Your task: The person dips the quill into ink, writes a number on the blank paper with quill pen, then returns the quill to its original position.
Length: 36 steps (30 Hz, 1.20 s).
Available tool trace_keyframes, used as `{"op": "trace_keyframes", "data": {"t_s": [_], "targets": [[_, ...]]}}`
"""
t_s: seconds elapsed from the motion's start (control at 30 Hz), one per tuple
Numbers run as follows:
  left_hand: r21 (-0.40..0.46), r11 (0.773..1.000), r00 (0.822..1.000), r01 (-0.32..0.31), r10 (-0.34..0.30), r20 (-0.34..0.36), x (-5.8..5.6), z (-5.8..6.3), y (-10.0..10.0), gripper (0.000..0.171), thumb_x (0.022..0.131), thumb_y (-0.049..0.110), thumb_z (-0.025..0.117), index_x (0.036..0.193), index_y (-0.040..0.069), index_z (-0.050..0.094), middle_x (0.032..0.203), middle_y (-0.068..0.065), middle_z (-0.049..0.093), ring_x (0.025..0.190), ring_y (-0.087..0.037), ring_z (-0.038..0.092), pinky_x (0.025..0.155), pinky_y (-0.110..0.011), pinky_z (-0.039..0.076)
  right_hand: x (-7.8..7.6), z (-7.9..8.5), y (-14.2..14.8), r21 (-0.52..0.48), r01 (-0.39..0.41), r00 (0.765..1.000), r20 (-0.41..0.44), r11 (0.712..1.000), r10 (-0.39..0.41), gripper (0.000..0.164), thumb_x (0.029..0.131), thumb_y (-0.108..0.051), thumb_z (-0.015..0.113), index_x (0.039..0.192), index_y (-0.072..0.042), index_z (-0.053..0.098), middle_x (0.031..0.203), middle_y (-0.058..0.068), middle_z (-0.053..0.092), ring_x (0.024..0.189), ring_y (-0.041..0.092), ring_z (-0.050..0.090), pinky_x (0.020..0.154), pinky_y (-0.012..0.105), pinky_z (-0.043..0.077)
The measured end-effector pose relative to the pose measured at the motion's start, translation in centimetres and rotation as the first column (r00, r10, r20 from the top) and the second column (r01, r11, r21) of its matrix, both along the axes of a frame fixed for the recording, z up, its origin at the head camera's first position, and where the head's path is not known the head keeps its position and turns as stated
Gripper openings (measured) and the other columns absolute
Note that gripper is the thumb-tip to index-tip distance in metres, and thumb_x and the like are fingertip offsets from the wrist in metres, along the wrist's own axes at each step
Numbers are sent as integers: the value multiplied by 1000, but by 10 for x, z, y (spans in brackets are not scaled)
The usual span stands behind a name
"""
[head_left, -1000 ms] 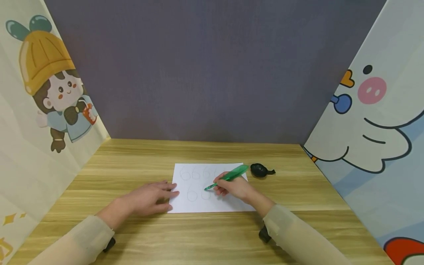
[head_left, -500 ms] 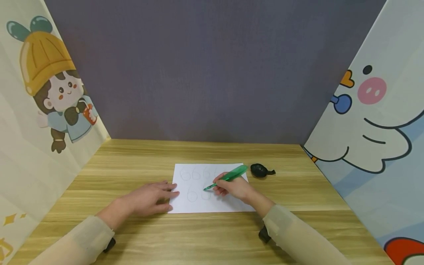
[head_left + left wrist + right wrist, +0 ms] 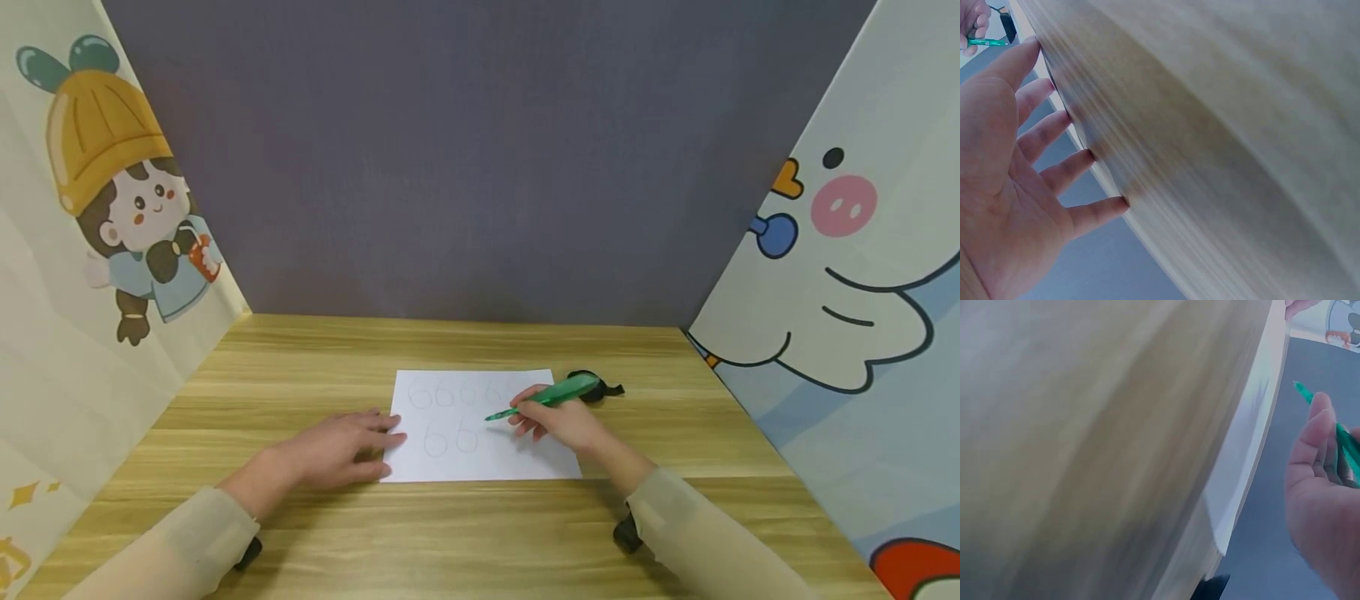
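A white sheet of paper (image 3: 450, 468) lies on the wooden table, with two rows of faint pencil-grey 6 shapes on it. My right hand (image 3: 558, 421) pinches a green pen (image 3: 551, 395) with a broad feather-like upper end. In the right wrist view the green pen (image 3: 1302, 392) points up past the thumb, its tip clear of the sheet. My left hand (image 3: 341, 450) rests at the paper's left edge, fingers spread. The left wrist view shows the left hand (image 3: 1022, 162) with its fingertips down on the surface.
A small black object (image 3: 600, 390) with a short tail lies just beyond the paper's right corner, partly behind the pen. The wooden table (image 3: 480, 542) meets a dark grey panel (image 3: 465, 167) at the back. Cartoon-printed sheets stand on both sides.
My right hand has moved right with the pen, whose tip has left the second 6 of the lower row. More of the upper row shows. The left hand has stayed put.
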<state>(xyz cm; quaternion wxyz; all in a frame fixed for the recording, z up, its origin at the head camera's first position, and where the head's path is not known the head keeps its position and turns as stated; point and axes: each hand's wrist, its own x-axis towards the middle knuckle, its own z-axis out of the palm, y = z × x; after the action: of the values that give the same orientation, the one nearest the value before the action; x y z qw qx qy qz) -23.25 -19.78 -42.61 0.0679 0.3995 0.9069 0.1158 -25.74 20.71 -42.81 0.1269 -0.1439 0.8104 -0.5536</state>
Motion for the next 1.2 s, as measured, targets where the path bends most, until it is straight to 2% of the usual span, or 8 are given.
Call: {"op": "trace_keyframes", "data": {"t_s": [0.27,0.43,0.53,0.73,0.93,1.1,1.2], "targets": [[-4,1000,1000,-8,8,9,-1,-1,1,58,111,47,63,158,15,60,170,-15,50,158,-49,44,122,-74,41,4,2,25,-7,18,1000,-14,1000,-18,38,114,-18,58,134,14,64,110,24,80,84,16,78,64,28,58],[-4,1000,1000,-10,10,15,-2,-2,1,59,111,49,63,159,16,60,171,-14,49,159,-49,43,123,-74,40,6,2,40,22,48,998,-40,999,-47,37,114,-18,58,132,14,64,104,21,79,78,14,73,62,30,57],[-3,1000,1000,-10,10,17,-2,-1,1,59,111,50,62,159,16,60,171,-14,49,159,-49,43,123,-74,40,7,2,47,20,71,997,-30,997,-70,37,114,-18,57,133,14,63,94,16,74,72,13,65,61,30,53],[-6,1000,1000,-8,8,10,-1,0,1,58,110,48,63,159,15,60,171,-15,50,158,-49,44,123,-74,40,11,1,61,-3,77,997,-31,997,-77,35,115,-16,50,135,13,57,75,5,56,63,12,47,59,29,41],[-6,1000,1000,-2,2,-1,-2,-1,0,58,110,47,63,158,15,61,170,-16,51,157,-50,45,122,-74,41,12,1,75,-44,81,996,-45,996,-83,26,115,-13,50,128,9,55,76,4,55,63,11,47,58,30,41],[-2,1000,1000,3,-3,-5,-2,-1,0,57,110,46,64,158,14,61,169,-16,51,157,-51,45,122,-74,41,13,2,88,-62,146,989,-22,987,-148,28,115,-16,52,129,9,54,88,9,62,69,13,54,63,30,47],[0,1000,1000,5,-5,-6,-1,-1,0,57,110,45,64,158,14,61,169,-16,51,157,-50,45,123,-73,41,14,3,95,-92,175,984,-11,980,-177,32,115,-17,52,131,11,54,92,7,66,71,12,55,65,29,49]]}}
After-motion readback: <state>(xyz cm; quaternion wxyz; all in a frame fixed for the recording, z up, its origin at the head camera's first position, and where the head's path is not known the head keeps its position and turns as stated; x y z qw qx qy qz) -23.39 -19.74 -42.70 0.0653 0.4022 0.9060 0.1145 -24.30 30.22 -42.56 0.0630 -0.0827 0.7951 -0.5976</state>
